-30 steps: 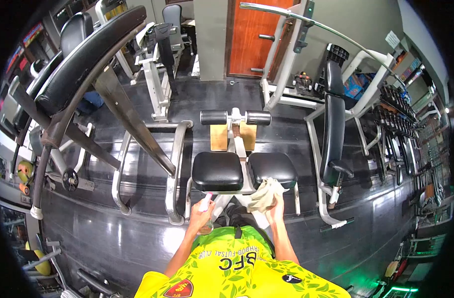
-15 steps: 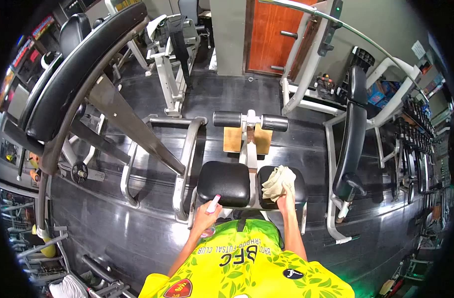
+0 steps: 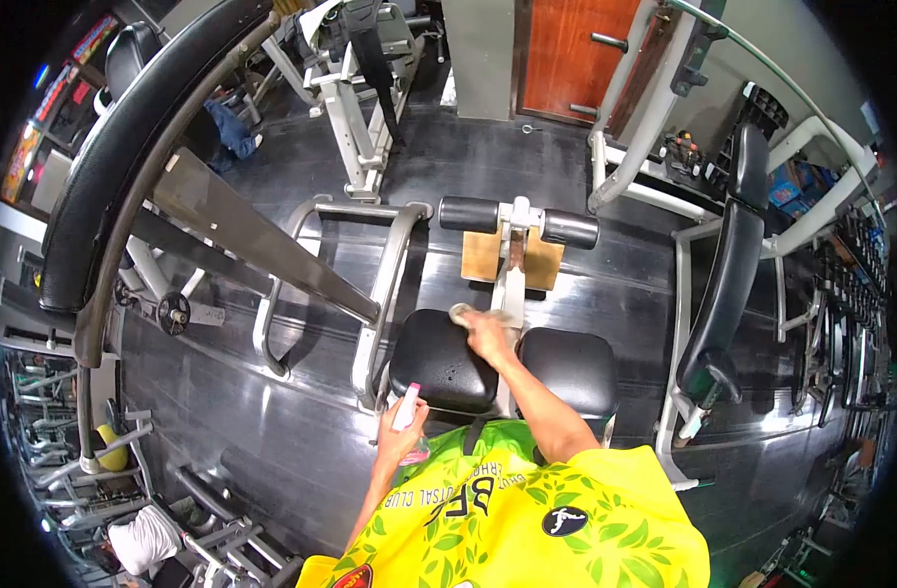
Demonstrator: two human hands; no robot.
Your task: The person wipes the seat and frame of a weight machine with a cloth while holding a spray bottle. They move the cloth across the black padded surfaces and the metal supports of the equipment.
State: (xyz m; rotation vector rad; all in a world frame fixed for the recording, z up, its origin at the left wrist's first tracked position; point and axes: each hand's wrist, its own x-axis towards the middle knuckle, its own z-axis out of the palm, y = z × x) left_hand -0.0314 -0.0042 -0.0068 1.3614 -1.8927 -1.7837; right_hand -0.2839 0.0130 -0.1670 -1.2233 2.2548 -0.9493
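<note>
My left hand (image 3: 398, 434) is closed around a spray bottle (image 3: 406, 408) with a white and pink top, held just in front of the left black seat pad (image 3: 431, 355). Small wet drops dot that pad's surface. At the far right corner of the same pad, my right hand (image 3: 489, 337) grips a beige cloth (image 3: 460, 313), mostly covered by the fingers. The right seat pad (image 3: 568, 370) lies beside it, under my right forearm. Beyond the pads are the black foam rollers (image 3: 470, 214) on the machine's upright post.
A large padded machine arm (image 3: 125, 176) slants across the left side. To the right stands a black bench (image 3: 720, 294) on a grey frame. A wooden board (image 3: 482, 257) sits behind the rollers. Farther left, part of a person's leg in blue (image 3: 231, 129) shows.
My right hand has carried the cloth left from the right pad to the left pad. My left hand still holds the bottle. The view has shifted, and a person's leg has appeared.
</note>
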